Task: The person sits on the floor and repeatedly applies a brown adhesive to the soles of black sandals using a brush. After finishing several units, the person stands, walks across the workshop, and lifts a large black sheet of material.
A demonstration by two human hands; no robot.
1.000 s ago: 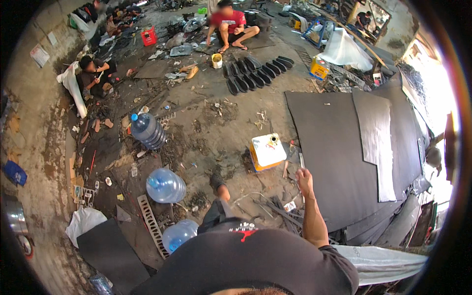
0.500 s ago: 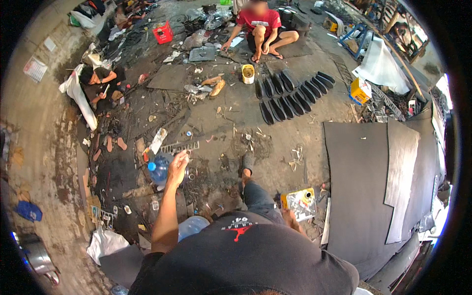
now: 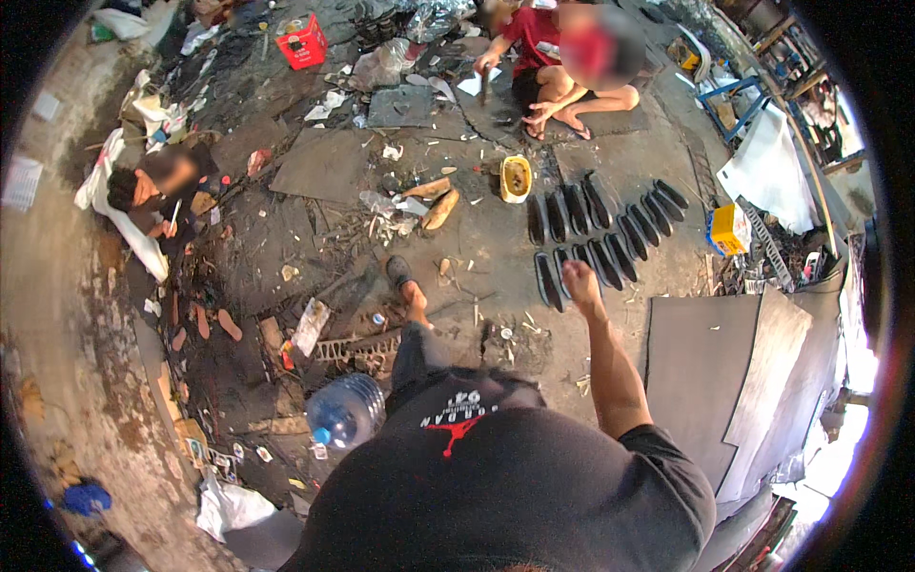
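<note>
My right hand [image 3: 583, 286] is stretched forward, fingers curled in, with nothing visible in them. In the picture it overlaps the near row of black shoe soles [image 3: 550, 282]; whether it touches them I cannot tell. The soles lie side by side in rows on the floor. My left hand is out of sight. A large clear-blue water bottle [image 3: 348, 410] lies at my left side, partly hidden by my body. One foot in a dark clog [image 3: 398, 272] is set forward on the ground.
A yellow tub [image 3: 515, 179] of brown paste stands beyond the soles. Brown shoe lasts [image 3: 438, 208] lie left of it. Large dark sheets [image 3: 701, 381] cover the right side. One person [image 3: 558, 67] sits at the back, another [image 3: 157, 195] at left. A red box [image 3: 302, 43] stands far left.
My body has stepped forward, the other foot now ahead. My right hand has swung forward toward the soles; my left hand has left the view. The yellow-edged can at my right no longer shows.
</note>
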